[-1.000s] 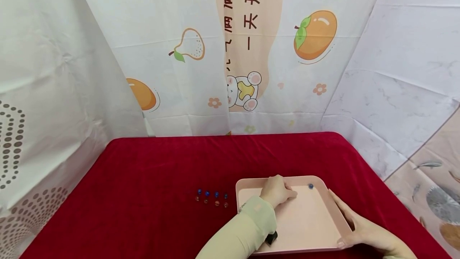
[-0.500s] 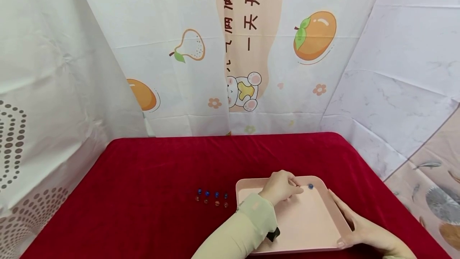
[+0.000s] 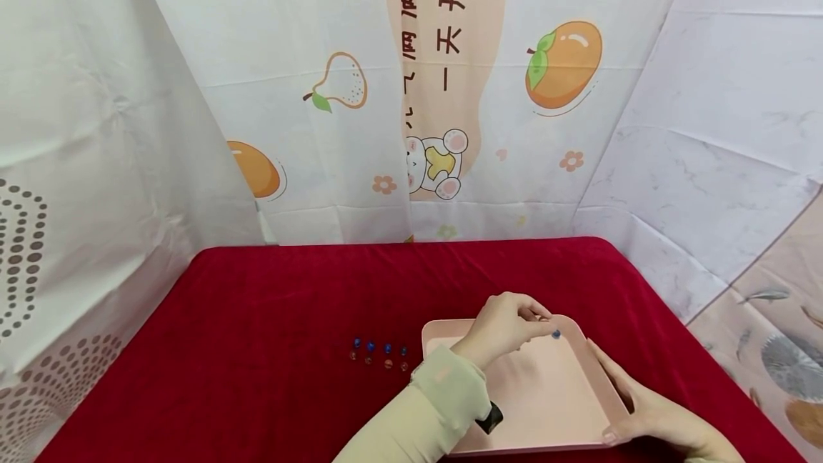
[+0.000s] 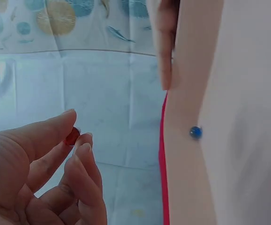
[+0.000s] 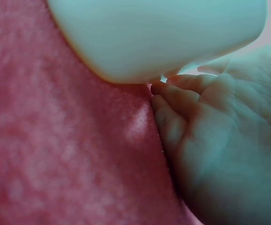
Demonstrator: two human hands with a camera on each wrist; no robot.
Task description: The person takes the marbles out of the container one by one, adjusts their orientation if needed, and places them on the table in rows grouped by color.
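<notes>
My left hand (image 3: 504, 327) is over the back part of the pink tray (image 3: 546, 406). In the left wrist view its thumb and fingertips pinch a small red marble (image 4: 72, 136). Close to those fingers in the head view, a blue marble (image 3: 556, 334) lies inside the tray by the back right corner. The right hand (image 3: 649, 413) grips the tray's right side, thumb at the front right corner and fingers along the outer wall. From the right wrist, those fingers (image 5: 177, 101) are seen against the tray's lower edge, just over the red cloth.
Left of the tray, several small marbles sit on the red cloth (image 3: 276, 320) in two rows, blue marbles (image 3: 387, 349) behind and clear reddish marbles (image 3: 388, 364) in front. Patterned white curtains (image 3: 289, 34) hang behind and at both sides of the table.
My left hand has risen off the tray floor and moved right and back, toward the blue marble. The right hand and the tray have stayed in place.
</notes>
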